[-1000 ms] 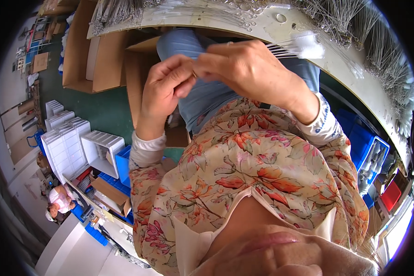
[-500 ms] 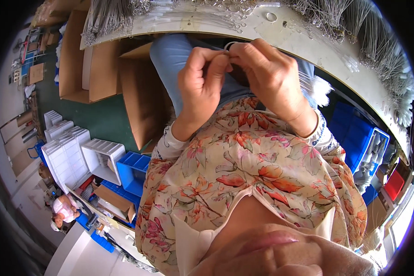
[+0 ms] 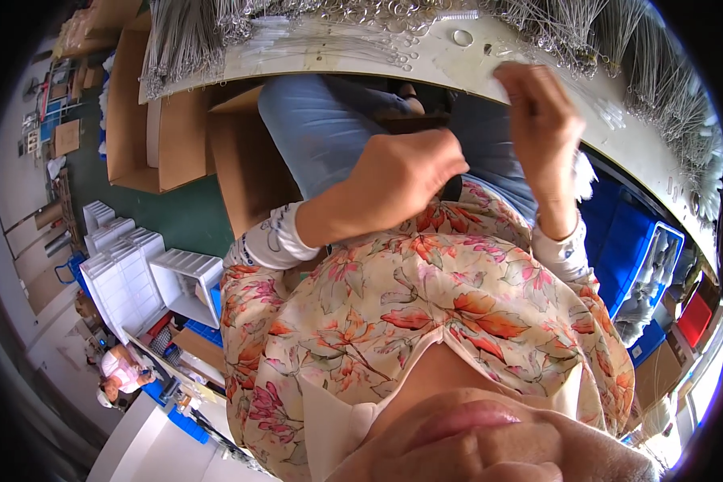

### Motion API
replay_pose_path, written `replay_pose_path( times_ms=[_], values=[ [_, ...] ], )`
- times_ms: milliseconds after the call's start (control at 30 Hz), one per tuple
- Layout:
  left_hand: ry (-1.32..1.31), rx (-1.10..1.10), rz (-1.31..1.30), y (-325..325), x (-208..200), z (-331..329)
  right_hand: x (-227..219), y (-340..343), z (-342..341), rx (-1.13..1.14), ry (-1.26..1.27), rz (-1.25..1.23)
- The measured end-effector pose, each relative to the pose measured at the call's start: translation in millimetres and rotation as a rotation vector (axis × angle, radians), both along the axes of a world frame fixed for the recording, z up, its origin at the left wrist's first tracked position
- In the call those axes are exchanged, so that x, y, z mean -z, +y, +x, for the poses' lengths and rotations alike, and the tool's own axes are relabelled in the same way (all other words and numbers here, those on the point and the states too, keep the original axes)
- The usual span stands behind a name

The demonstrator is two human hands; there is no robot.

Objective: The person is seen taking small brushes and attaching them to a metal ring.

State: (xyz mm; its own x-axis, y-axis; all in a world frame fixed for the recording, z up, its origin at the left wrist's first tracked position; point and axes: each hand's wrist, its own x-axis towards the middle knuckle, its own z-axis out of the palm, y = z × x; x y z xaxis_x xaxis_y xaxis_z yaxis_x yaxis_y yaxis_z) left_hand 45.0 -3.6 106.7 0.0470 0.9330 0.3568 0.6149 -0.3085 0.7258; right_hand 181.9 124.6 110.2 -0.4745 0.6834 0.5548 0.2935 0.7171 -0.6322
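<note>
My left hand (image 3: 402, 178) is held over my lap, its fingers curled and pressed together at the tips. Whatever is between them, if anything, is hidden. My right hand (image 3: 541, 120) is raised at the front edge of the worktable (image 3: 450, 60), fingers bent and smeared by motion, so its grip is unclear. Just behind my right wrist shows a tuft of white bristles (image 3: 585, 177); I cannot tell whether it is held. On the table nearest my right hand lie a metal ring (image 3: 462, 38) and loose wire brushes with white tips (image 3: 609, 112).
Bundles of looped wire (image 3: 186, 48) and rings (image 3: 394, 14) line the table. Cardboard boxes (image 3: 186, 136) stand left, white crates (image 3: 120, 281) farther off. A blue crate (image 3: 631, 257) with brushes is at right. Another person (image 3: 120, 371) sits at lower left.
My hands were together, pinching at one spot, and have come apart. The left has turned and dropped toward my lap; the right has moved right and up to the table edge.
</note>
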Motion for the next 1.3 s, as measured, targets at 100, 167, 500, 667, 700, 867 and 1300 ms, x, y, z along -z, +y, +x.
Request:
replay_pose_path(
  times_ms=[100,167,500,667,700,867,1300],
  values=[
    [0.377,0.041,0.198,30.5,8.3,-18.3,-6.2,17.3,24.0,-0.028,0.006,-0.216],
    [0.458,0.057,0.371,62.2,25.9,-48.5,-10.1,16.9,30.9,-0.35,0.212,-0.696],
    [0.106,-0.077,0.362,65.0,36.3,-73.2,-21.3,20.3,8.2,-0.96,0.651,-1.298],
    [-1.099,0.093,-0.062,31.0,0.7,-31.4,-8.8,11.2,-28.8,-0.96,0.65,-1.346],
    [-1.116,0.153,-0.039,26.3,7.0,-31.6,-12.9,5.5,-36.0,-0.977,0.684,-1.419],
    [-0.897,-0.094,0.101,10.4,6.6,-33.7,-13.5,-9.6,-69.8,-0.927,0.462,-0.986],
    [-0.695,-0.181,0.281,-42.2,0.5,-66.6,-18.0,-62.2,-127.8,-0.963,0.453,-0.538]
  ],
)
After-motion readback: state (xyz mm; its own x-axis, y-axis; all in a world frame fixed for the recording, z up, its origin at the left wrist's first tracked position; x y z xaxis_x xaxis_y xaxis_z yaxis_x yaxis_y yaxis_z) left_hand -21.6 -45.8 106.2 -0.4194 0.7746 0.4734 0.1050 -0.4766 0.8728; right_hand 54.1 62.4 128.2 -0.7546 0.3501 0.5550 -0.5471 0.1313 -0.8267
